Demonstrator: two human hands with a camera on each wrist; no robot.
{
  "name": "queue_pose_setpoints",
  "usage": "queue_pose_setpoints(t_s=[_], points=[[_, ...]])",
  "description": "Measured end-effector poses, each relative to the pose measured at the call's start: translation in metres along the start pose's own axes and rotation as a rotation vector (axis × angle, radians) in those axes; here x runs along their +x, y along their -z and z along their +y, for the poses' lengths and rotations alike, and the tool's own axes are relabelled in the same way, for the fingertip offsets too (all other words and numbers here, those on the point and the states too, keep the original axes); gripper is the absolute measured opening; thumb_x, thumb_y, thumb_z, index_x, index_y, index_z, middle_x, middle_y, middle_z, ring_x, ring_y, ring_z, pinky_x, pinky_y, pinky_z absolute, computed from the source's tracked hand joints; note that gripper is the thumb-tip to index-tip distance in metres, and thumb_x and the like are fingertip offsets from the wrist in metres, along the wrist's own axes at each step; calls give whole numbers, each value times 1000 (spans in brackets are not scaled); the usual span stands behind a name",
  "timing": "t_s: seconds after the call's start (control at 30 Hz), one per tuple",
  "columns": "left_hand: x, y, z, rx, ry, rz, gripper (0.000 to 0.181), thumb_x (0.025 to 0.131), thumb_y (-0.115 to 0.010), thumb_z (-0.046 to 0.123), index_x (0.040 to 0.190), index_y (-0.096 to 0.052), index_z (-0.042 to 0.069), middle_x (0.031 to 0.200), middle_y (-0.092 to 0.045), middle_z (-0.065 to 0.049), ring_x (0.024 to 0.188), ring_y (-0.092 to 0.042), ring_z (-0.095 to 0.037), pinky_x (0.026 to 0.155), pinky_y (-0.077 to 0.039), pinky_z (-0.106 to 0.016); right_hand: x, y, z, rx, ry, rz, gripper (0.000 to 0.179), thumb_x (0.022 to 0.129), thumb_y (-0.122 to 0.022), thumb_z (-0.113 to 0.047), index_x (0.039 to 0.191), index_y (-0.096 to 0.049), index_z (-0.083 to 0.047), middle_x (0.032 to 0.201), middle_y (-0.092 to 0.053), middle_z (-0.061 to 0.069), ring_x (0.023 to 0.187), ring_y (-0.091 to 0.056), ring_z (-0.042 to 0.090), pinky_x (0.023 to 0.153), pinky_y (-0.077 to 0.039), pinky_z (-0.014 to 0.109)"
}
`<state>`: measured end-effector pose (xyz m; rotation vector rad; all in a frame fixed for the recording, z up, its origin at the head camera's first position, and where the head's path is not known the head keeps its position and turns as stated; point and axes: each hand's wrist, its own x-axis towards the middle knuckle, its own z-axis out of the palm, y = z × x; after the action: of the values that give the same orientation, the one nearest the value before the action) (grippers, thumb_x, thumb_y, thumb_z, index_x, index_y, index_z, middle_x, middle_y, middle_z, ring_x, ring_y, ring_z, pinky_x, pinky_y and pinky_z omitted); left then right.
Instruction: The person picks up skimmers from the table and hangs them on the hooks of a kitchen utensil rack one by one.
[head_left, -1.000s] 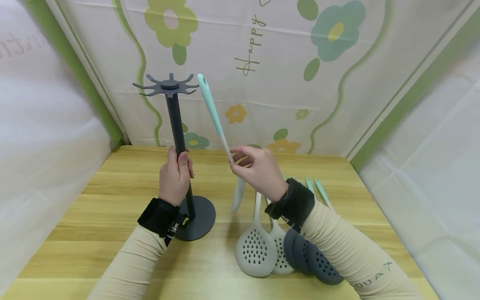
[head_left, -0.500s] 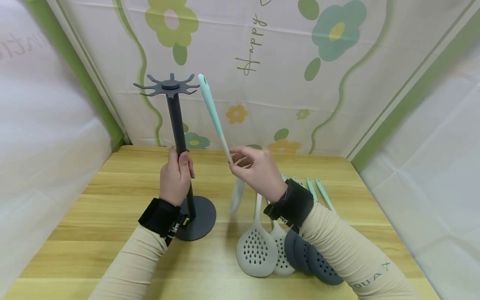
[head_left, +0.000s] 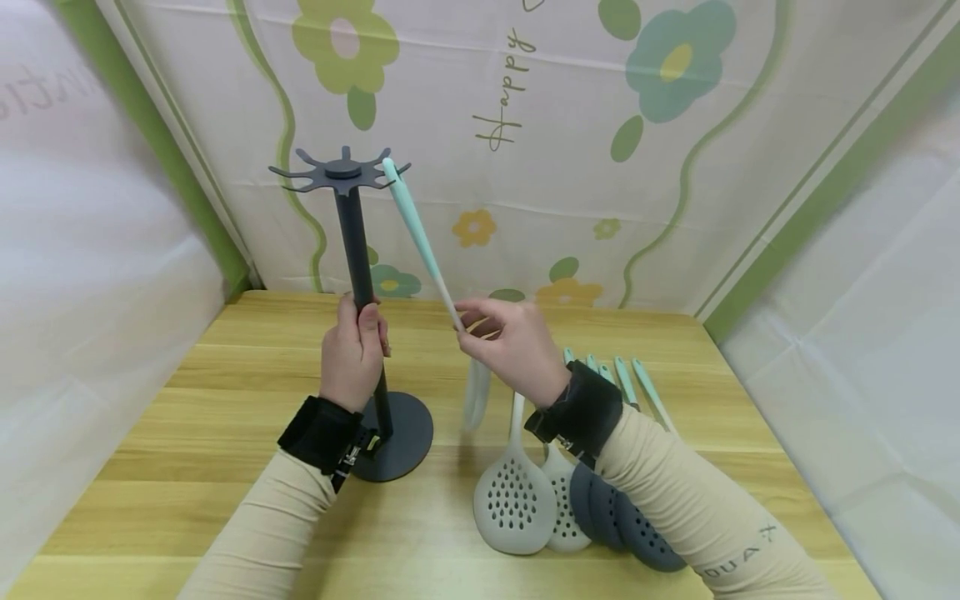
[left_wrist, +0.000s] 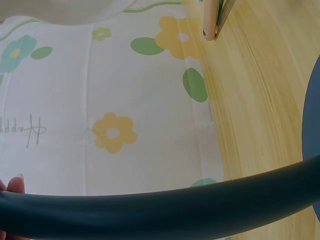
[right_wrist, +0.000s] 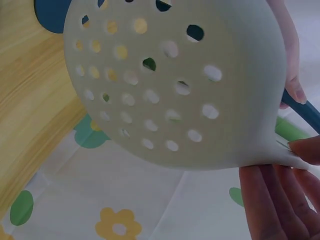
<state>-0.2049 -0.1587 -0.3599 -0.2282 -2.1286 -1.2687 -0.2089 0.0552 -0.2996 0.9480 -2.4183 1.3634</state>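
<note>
My left hand grips the post of a dark grey utensil stand with curled hook arms at its top. The stand's round base is on the table. In my right hand, thumb and fingers pinch a skimmer by its neck, its mint handle pointing up. The handle's end, with a hanging hole, overlaps a right-hand hook arm; whether the hook passes through the hole I cannot tell. Below the hand hangs its pale head, edge-on here. The right wrist view shows that perforated skimmer head large.
Right of the stand, a pale skimmer lies on the wooden table. Beside it are another pale perforated utensil and several dark grey ones with mint handles, partly under my right forearm. A flowered cloth stands behind.
The skimmer's handle end has moved left and slightly down, from beside the hook arms to over one. My right hand shifted slightly left; the left hand and stand look nearly unchanged.
</note>
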Motion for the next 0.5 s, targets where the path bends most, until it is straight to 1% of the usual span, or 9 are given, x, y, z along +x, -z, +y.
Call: queue_pose_setpoints(t_s=[0.1, 0.23, 0.33, 0.5], points=[[0, 0, 0, -2, 3, -1, 29, 108, -37, 23, 115, -51, -2, 68, -56, -10, 51, -51, -1, 49, -43, -24, 0, -2, -1, 5, 3, -1, 29, 86, -67, 0, 116, -70, 1, 92, -74, 15, 76, -75, 22, 70, -62, 30], [0, 1, 1, -3, 8, -2, 26, 108, -39, 20, 115, -50, -2, 68, -56, -10, 51, -53, -7, 49, -43, -24, 0, -4, -1, 2, 0, -2, 30, 86, -67, 0, 116, -70, 1, 93, -74, 15, 76, -75, 22, 71, -62, 30], [1, 0, 2, -2, 13, -5, 24, 108, -40, 18, 115, -50, -2, 67, -55, -9, 51, -53, -11, 49, -42, -25, 1, -6, -1, 7, -17, -7, 30, 87, -68, -1, 117, -70, 0, 93, -74, 14, 77, -75, 21, 71, -62, 30], [1, 1, 3, -3, 18, -9, 20, 107, -41, 14, 115, -50, -3, 67, -55, -9, 51, -53, -12, 49, -42, -25, 1, -12, -1, 19, -50, -21, 30, 88, -69, -3, 118, -70, -2, 95, -74, 12, 79, -75, 21, 72, -62, 29]])
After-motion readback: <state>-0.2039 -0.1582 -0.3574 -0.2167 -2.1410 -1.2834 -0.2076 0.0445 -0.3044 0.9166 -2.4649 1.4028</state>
